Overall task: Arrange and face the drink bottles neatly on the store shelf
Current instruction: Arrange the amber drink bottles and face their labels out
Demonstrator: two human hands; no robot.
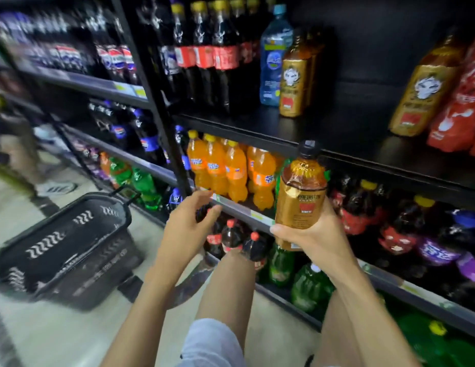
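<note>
My right hand (pixel 314 238) grips the base of a gold-labelled drink bottle (pixel 300 197) with a black cap, upright in front of the shelf edge. My left hand (pixel 188 223) hovers to its left with fingers loosely curled and holds nothing. On the black shelf (pixel 345 128) above stand two matching gold bottles (pixel 294 75) beside a blue water bottle (pixel 273 56). Another gold bottle (pixel 424 88) leans at the right next to red bottles (pixel 459 107). A wide bare stretch of shelf lies between the two gold groups.
Dark cola bottles (pixel 220 54) fill the upper shelf's left part. Orange soda bottles (pixel 231 168) stand on the shelf below, with red-capped cola (pixel 232 234) and green bottles (pixel 308 284) lower down. A black shopping basket (pixel 64 245) sits on the floor at the left. My knees are below.
</note>
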